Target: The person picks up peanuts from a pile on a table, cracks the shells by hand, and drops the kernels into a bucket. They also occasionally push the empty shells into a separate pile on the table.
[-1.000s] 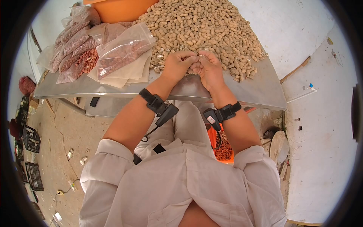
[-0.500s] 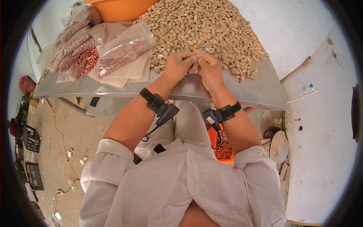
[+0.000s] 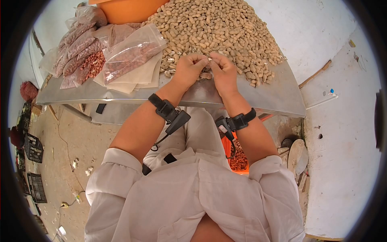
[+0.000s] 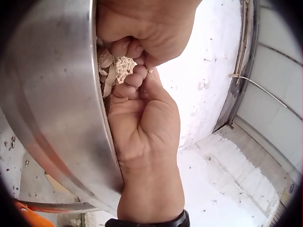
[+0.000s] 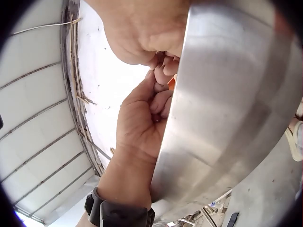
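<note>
Both hands meet over the front edge of the steel table [image 3: 202, 93], thumbs and fingers bent, tips together. My left hand [image 3: 188, 70] and my right hand [image 3: 225, 74] pinch a peanut [image 4: 150, 71] between them. Only a small pale bit of it shows at the fingertips; the rest is hidden. In the left wrist view, the other fingers of the left hand curl in toward its palm. Right behind the hands lies a big heap of unshelled peanuts [image 3: 213, 30]. Broken shells [image 4: 109, 78] lie close beside the fingertips.
Clear bags of reddish peanut kernels [image 3: 133, 56] lie left on the table, over flat empty bags [image 3: 150, 76]. An orange basin [image 3: 129, 11] stands behind them. Below the table, an orange crate [image 3: 238, 155] holds reddish kernels. Black crates [image 3: 34, 147] stand far left.
The fingertips have shifted slightly against each other; the right index finger reached toward the left hand and has drawn back a little. Arms, bags and heap look the same.
</note>
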`<state>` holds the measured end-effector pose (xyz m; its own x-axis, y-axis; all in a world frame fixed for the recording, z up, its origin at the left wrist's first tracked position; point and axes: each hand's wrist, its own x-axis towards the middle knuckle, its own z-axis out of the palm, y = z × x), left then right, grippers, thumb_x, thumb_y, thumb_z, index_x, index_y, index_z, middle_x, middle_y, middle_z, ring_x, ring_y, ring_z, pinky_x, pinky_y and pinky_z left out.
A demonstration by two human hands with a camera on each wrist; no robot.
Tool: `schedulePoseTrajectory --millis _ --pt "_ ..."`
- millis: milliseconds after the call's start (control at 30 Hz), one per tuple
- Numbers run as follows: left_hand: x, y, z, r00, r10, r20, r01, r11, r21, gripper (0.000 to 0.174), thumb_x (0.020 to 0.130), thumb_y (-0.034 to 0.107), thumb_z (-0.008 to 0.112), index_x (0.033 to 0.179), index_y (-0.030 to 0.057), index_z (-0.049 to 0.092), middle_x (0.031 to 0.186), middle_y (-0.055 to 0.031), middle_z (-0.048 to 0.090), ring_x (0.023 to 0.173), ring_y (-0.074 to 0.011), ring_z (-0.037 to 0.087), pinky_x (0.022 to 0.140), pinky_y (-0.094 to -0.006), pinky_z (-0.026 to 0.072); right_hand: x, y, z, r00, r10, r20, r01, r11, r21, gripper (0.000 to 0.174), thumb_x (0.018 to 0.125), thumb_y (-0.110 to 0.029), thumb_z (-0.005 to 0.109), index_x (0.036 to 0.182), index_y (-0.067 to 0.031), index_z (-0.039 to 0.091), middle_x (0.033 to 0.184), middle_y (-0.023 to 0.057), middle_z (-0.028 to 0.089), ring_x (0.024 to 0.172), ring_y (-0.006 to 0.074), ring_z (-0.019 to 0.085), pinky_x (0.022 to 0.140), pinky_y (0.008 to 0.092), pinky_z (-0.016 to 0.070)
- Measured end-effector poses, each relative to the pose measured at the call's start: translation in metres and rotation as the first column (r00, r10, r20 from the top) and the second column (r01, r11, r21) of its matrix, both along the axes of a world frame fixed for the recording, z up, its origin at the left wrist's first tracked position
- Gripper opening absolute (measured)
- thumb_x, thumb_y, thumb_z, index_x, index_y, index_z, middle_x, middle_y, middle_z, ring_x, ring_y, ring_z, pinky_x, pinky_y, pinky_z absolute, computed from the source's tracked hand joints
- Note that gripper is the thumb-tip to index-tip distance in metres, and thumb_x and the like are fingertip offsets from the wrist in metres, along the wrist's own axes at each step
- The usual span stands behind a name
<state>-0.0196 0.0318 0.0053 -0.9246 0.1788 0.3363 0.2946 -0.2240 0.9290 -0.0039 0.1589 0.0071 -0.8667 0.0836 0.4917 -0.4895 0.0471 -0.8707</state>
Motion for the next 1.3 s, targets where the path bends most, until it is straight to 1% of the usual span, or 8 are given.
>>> schedulePoseTrajectory --millis 133,333,567,667,967,1133,1233,1300 --pt "-0.008 -0.001 -0.007 0.999 0.022 -0.037 -0.024 0.999 -0.036 0.014 0.087 0.009 0.056 0.092 -0.0021 0.062 0.081 -0.0022 0.061 0.069 -0.0060 0.053 0.058 -0.0194 0.0441 -0.008 0.003 -0.008 0.972 -0.158 -0.172 0.196 0.952 0.235 0.019 0.077 -0.004 0.059 0.095 -0.0046 0.065 0.089 0.0094 0.062 0.082 0.0208 0.057 0.075 0.0318 0.0473" --pt "-0.007 -0.002 -0.007 0.998 0.021 -0.061 -0.026 0.997 -0.076 0.016 0.088 0.011 0.055 0.094 -0.0021 0.063 0.082 -0.0019 0.061 0.069 -0.0056 0.053 0.058 -0.0193 0.0436 -0.004 0.004 -0.004 0.909 -0.225 -0.350 0.335 0.894 0.297 0.017 0.075 -0.005 0.061 0.090 -0.0087 0.067 0.092 0.0097 0.063 0.093 0.0263 0.053 0.084 0.0348 0.0432" --pt "0.003 -0.001 0.001 0.998 -0.066 0.003 0.066 0.997 0.046 0.019 0.089 0.014 0.054 0.095 -0.0019 0.063 0.079 -0.0009 0.060 0.065 -0.0045 0.051 0.055 -0.0189 0.0420 -0.003 0.004 -0.003 0.930 -0.236 -0.282 0.317 0.904 0.289 0.013 0.076 -0.008 0.061 0.089 -0.0078 0.067 0.092 0.0094 0.063 0.092 0.0254 0.054 0.084 0.0345 0.0430" --pt "0.008 -0.004 0.008 0.999 -0.033 0.036 0.034 0.998 -0.048 0.020 0.088 0.016 0.056 0.093 -0.0015 0.063 0.076 0.0009 0.058 0.061 -0.0034 0.047 0.053 -0.0190 0.0405 -0.004 0.004 -0.004 0.934 -0.232 -0.271 0.303 0.916 0.262 0.013 0.077 -0.009 0.062 0.089 -0.0071 0.067 0.090 0.0093 0.063 0.092 0.0248 0.054 0.083 0.0338 0.0431" --pt "0.004 -0.002 0.004 1.000 0.021 0.020 -0.021 0.999 -0.040 0.021 0.089 0.020 0.056 0.088 -0.0001 0.063 0.070 0.0014 0.054 0.053 -0.0043 0.046 0.043 -0.0180 0.0385 -0.005 0.003 -0.006 0.979 -0.144 -0.143 0.163 0.978 0.130 0.012 0.078 -0.006 0.060 0.090 -0.0037 0.065 0.085 0.0068 0.061 0.075 0.0140 0.057 0.068 0.0256 0.0457" --pt "0.001 -0.001 0.002 0.999 0.012 -0.030 -0.013 0.999 -0.035 0.020 0.089 0.019 0.056 0.087 0.0004 0.062 0.070 0.0010 0.055 0.053 -0.0042 0.047 0.044 -0.0183 0.0391 -0.002 0.003 -0.003 0.988 -0.090 -0.127 0.101 0.991 0.084 0.012 0.080 -0.004 0.059 0.091 -0.0018 0.064 0.083 0.0061 0.060 0.075 0.0116 0.056 0.067 0.0240 0.0456" --pt "0.000 -0.002 0.000 0.999 0.008 -0.047 -0.010 0.998 -0.057 0.020 0.089 0.019 0.056 0.087 0.0004 0.062 0.071 0.0006 0.056 0.054 -0.0040 0.047 0.044 -0.0183 0.0394 -0.002 0.001 -0.001 0.970 -0.062 -0.237 0.103 0.981 0.165 0.012 0.081 -0.003 0.057 0.091 -0.0009 0.064 0.082 0.0056 0.059 0.073 0.0111 0.056 0.064 0.0229 0.0475" --pt "-0.001 -0.003 0.000 0.999 0.006 -0.053 -0.010 0.998 -0.066 0.020 0.089 0.020 0.055 0.087 0.0005 0.062 0.072 0.0005 0.056 0.055 -0.0039 0.047 0.044 -0.0182 0.0398 0.002 0.000 0.001 0.987 -0.023 -0.157 0.041 0.993 0.113 0.012 0.082 -0.003 0.057 0.092 -0.0003 0.063 0.079 0.0047 0.059 0.070 0.0102 0.056 0.060 0.0218 0.0487"
